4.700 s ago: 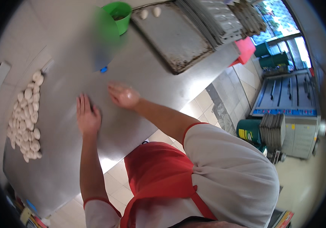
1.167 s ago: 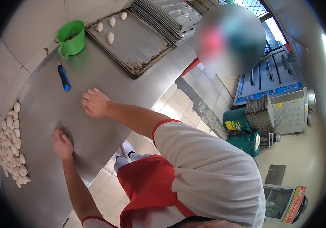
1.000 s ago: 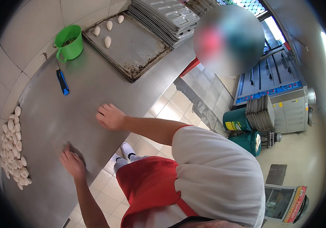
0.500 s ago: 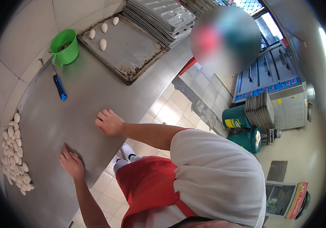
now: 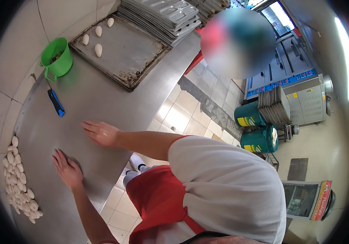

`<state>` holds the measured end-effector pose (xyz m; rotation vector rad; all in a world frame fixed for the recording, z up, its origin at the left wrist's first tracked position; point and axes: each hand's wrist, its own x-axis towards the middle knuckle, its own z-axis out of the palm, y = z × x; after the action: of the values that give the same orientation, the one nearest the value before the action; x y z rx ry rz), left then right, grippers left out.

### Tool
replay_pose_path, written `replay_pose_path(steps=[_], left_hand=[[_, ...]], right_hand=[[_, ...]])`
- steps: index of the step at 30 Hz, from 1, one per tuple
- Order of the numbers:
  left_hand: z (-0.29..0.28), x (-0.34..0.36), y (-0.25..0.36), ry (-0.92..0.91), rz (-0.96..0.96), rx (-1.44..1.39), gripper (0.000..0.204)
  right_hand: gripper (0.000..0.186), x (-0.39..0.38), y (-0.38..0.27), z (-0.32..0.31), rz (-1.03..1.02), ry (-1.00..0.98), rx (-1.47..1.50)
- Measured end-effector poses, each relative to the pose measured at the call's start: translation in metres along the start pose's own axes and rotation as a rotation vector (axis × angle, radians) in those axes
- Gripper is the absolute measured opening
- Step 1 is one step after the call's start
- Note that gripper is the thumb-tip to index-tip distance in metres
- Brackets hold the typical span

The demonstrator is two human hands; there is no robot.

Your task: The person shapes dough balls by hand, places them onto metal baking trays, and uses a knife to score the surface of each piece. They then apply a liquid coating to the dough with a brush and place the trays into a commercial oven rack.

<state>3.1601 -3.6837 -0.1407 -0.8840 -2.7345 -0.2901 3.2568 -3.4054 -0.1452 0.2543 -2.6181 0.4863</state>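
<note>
Both hands lie flat on the steel counter (image 5: 101, 101), each grip spread and holding nothing: left hand (image 5: 68, 170) nearest the dough pieces (image 5: 18, 183), right hand (image 5: 101, 133) below the blue-handled tool (image 5: 55, 102).

The left hand (image 5: 68, 170) lies flat, palm down, on the steel surface (image 5: 101, 97), fingers together pointing toward eleven o'clock. The right hand (image 5: 101, 133) also presses flat on the surface, at one o'clock from the left, fingers spread and pointing toward nine o'clock.
</note>
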Motion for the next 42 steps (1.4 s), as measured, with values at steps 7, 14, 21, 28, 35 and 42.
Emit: replay_pose_path(steps=[7,14,21,28,35,42], left_hand=[[0.003,0.018,0.000,-0.048,-0.006,0.000,0.051],[-0.003,0.028,-0.010,-0.068,0.024,-0.015,0.051],[-0.005,0.045,-0.013,-0.109,0.000,-0.094,0.054],[-0.078,0.007,-0.005,-0.320,-0.150,-0.432,0.038],[-0.081,0.125,0.121,-0.181,-0.561,-1.380,0.032],[-0.013,0.284,0.255,-0.301,-0.664,-1.752,0.034]], right_hand=[[0.033,0.041,0.017,0.022,-0.033,0.119,-0.051],[0.031,0.042,0.007,0.038,0.010,0.010,-0.028],[0.032,0.068,0.009,0.034,0.045,0.036,0.041],[0.047,0.062,-0.002,-0.051,0.281,-0.475,0.172],[0.059,0.165,0.124,-0.194,0.520,0.459,0.723],[0.058,0.149,0.337,-0.133,0.956,0.170,0.086]])
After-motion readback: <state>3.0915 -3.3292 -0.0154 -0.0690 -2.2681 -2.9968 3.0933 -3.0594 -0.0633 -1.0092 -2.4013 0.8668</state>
